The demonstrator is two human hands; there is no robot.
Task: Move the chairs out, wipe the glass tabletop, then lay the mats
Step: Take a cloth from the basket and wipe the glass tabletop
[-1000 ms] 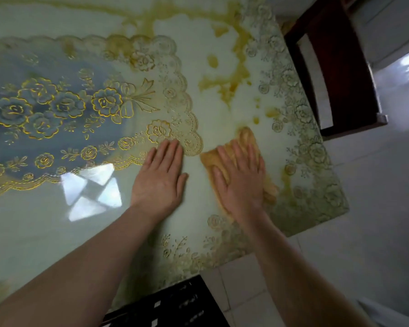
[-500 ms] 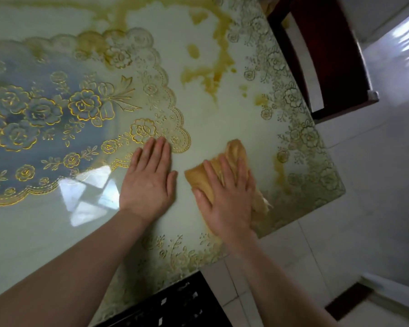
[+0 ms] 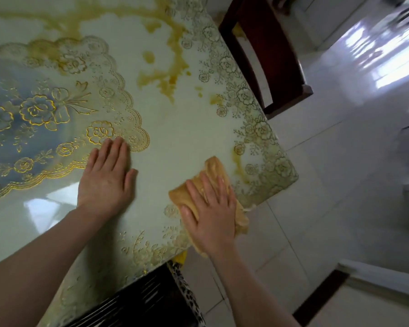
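Glass tabletop [image 3: 180,142]: pale green, gold floral border, viewed from above; near corner at lower right. Change since the two earlier frames: the wiping stroke has travelled toward the near edge and corner, so the cloth, which a second ago sat well inside the border, now overhangs the table edge at its lower right. Judgement: wiping step under way, this corner pass near its end; the yellow-brown spill [image 3: 165,74] further up the glass looks unchanged across the frames, so most of the cleaning remains and mat-laying is not yet due. Dark wooden chair [image 3: 265,55]: stands off the far right edge, pulled clear of the table. Lace-patterned mat [image 3: 40,119], blue-grey centre with gold roses, lies on the left part of the glass. Left hand [image 3: 106,178]: flat, palm down, fingers extended and together, gripping nothing; fingertips touch the mat's scalloped edge, and it has shifted little compared with the right. Right hand [image 3: 210,213]: palm down, fingers spread and pressing on the cloth [image 3: 213,168], an orange-tan folded rag; pressed rather than pinched. A black slatted object [image 3: 137,303] sits below the near edge, identity unclear. Containers: none visible in this view, hence no contents to record.
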